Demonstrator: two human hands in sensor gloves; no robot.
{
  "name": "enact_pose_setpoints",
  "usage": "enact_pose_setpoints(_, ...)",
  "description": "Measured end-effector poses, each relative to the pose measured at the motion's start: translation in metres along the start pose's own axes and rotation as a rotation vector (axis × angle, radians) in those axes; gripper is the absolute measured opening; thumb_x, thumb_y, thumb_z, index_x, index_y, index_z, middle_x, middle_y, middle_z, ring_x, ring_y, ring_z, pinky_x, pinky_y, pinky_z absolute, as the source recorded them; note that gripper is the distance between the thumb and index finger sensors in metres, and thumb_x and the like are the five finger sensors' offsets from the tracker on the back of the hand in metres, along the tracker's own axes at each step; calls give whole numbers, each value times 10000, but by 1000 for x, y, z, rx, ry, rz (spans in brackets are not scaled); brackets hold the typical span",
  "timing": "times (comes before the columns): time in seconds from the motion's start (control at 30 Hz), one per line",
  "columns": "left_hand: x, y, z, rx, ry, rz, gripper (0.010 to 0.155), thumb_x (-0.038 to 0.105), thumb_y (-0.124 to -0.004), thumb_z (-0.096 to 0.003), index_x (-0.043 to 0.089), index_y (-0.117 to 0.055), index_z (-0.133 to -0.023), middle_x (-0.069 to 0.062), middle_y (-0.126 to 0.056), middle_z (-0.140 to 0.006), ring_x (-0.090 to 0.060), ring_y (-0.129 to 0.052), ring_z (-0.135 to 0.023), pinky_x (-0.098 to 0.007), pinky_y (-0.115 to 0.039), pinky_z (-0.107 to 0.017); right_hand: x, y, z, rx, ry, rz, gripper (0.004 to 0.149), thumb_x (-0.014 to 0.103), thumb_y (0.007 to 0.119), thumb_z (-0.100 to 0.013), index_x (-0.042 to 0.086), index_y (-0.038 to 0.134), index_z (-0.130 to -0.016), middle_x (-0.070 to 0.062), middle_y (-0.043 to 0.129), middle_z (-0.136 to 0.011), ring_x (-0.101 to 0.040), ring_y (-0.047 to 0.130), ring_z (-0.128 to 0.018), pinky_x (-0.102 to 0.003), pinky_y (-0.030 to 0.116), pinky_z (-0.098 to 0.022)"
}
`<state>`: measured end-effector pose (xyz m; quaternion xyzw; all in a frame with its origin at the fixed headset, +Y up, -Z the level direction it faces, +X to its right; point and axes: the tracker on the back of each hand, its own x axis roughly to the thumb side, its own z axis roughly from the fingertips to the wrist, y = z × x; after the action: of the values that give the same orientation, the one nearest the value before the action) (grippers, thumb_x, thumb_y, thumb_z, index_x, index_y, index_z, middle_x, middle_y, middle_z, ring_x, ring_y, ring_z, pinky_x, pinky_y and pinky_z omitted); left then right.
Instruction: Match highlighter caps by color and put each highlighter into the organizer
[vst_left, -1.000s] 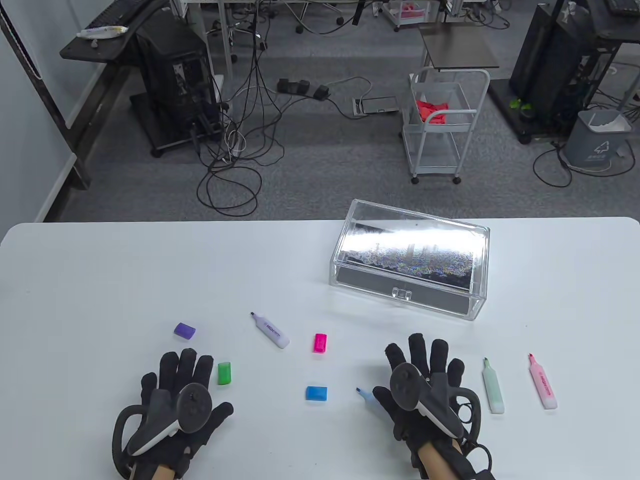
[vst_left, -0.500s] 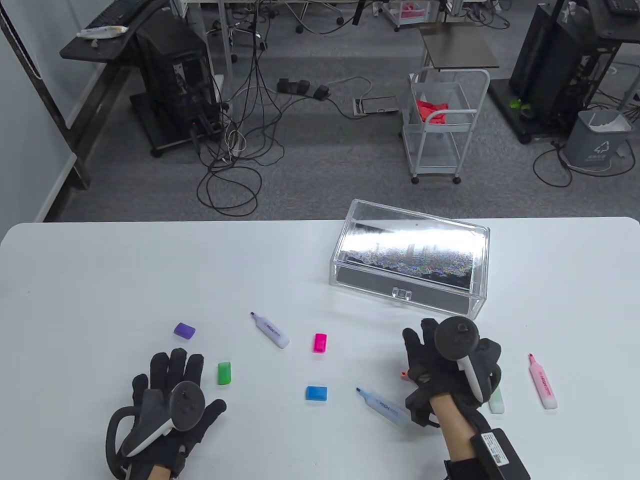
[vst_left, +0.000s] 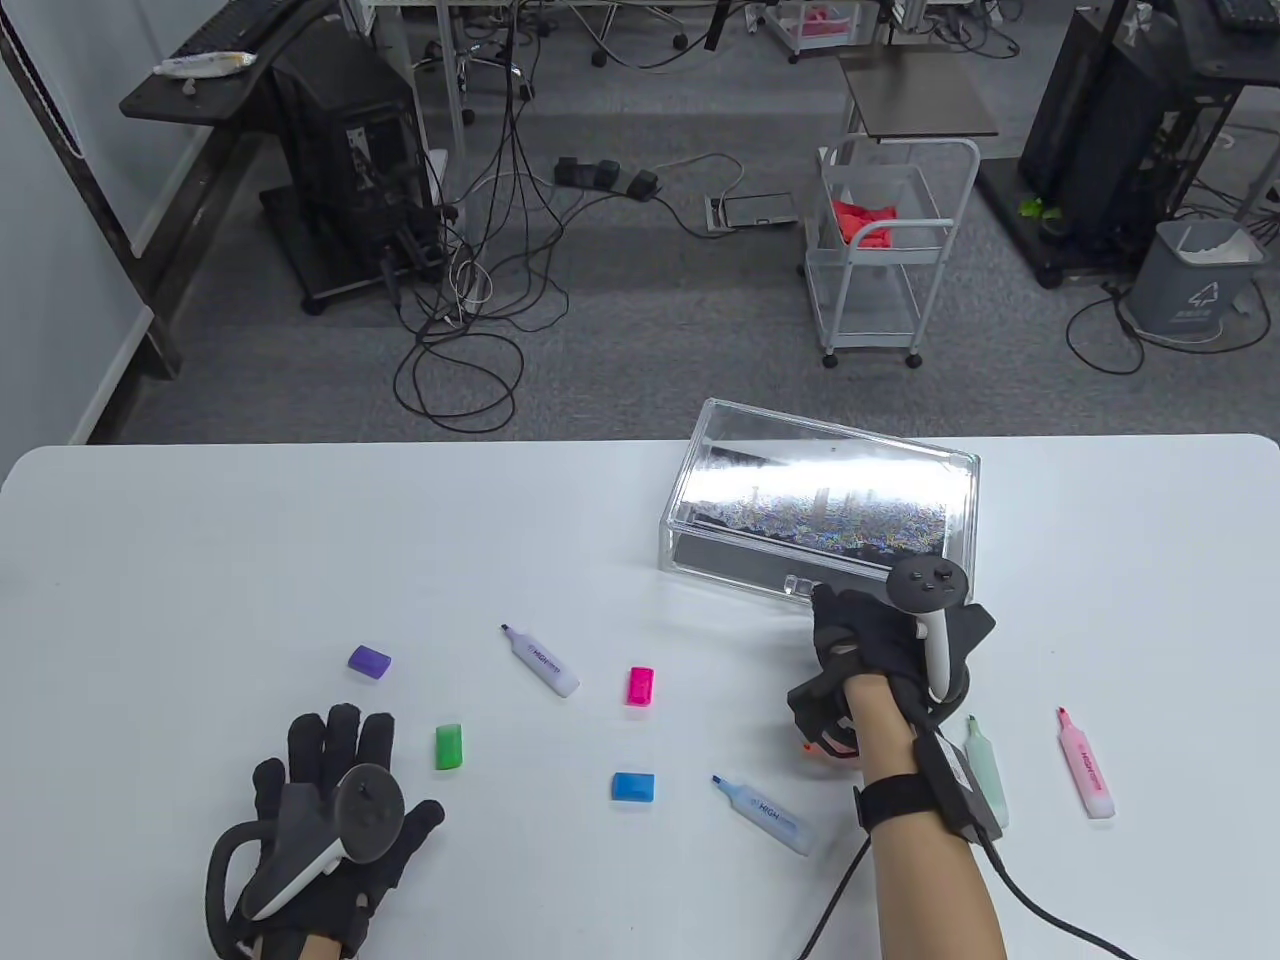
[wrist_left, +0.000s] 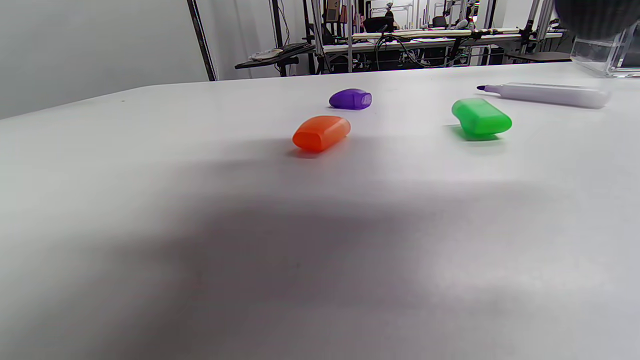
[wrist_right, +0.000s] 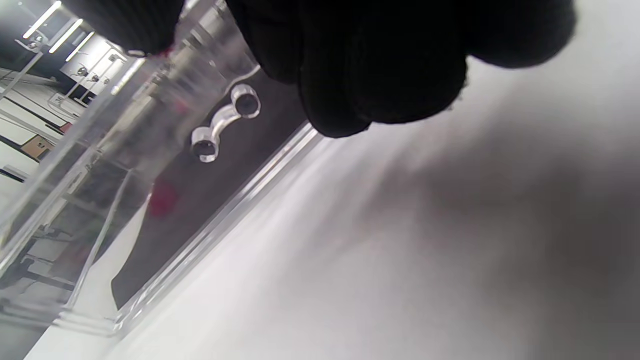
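The clear organizer (vst_left: 960, 600) stands at the right of the white table with its drawer closed. My right hand (vst_left: 835, 612) hovers at the drawer handle (wrist_right: 225, 122), fingers bent and not touching it. My left hand (vst_left: 340, 735) lies flat near the front left. Loose caps: purple (vst_left: 369, 660), green (vst_left: 449, 747), pink (vst_left: 640, 687), blue (vst_left: 634, 786) and orange (wrist_left: 321, 133), the orange one seen only in the left wrist view. Uncapped highlighters lie about: purple (vst_left: 541, 661), blue (vst_left: 765, 815), green (vst_left: 988, 770) and pink (vst_left: 1087, 778). An orange one (vst_left: 825, 750) is mostly hidden under my right wrist.
The table's far edge (vst_left: 400, 445) runs behind the organizer. Beyond it on the floor stand a white cart (vst_left: 890, 250), cables and dark equipment racks. A cable (vst_left: 1040, 905) trails from my right forearm over the front right of the table.
My right hand lifted off the blue highlighter, uncovering it and an orange one, and moved up to the drawer front. My left hand slid slightly back and to the left.
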<state>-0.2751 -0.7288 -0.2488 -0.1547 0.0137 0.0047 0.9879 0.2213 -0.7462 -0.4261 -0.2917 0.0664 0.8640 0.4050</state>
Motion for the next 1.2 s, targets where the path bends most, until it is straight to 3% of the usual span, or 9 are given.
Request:
enact_pose_setpoints(0.23,-4,-1,0,-9,19,7,942,779,-488,-580,269,12,-1195,-43,98,-1232,-430,28,-1186,-692,-172,-802,-4,17,-25,73,97,-106,611,480,773,-423,49,814,-853,-232,982,-670,-326,974,-436,-574,777,-406)
enact_pose_setpoints(0.53,-5,-2,2,-14,31,4,940,777,-489,-580,269,9,-1194,-44,95,-1232,-433,23,-1186,-691,-174,-803,-14,24,-38,136,215,-284,507,426,817,-428,49,898,-758,-211,1037,-553,-295,996,-327,-552,811,-340)
enact_pose_setpoints(0.93,-4,-4,1,-24,31,-2,938,774,-490,-580,268,7,-1195,-45,94,-1232,-431,20,-1186,-690,-176,-805,-26,25,-39,146,296,-425,462,411,879,-403,71,1000,-693,-107,1103,-434,-231,1037,-254,-511,848,-329)
enact_pose_setpoints(1.2,-6,-5,-1,-37,41,-6,936,774,-490,-579,270,3,-1195,-41,92,-1232,-430,21,-1187,-688,-176,-806,-28,24,-34,170,293,-387,459,411,878,-397,75,1010,-680,-101,1111,-418,-219,1044,-241,-499,856,-316)
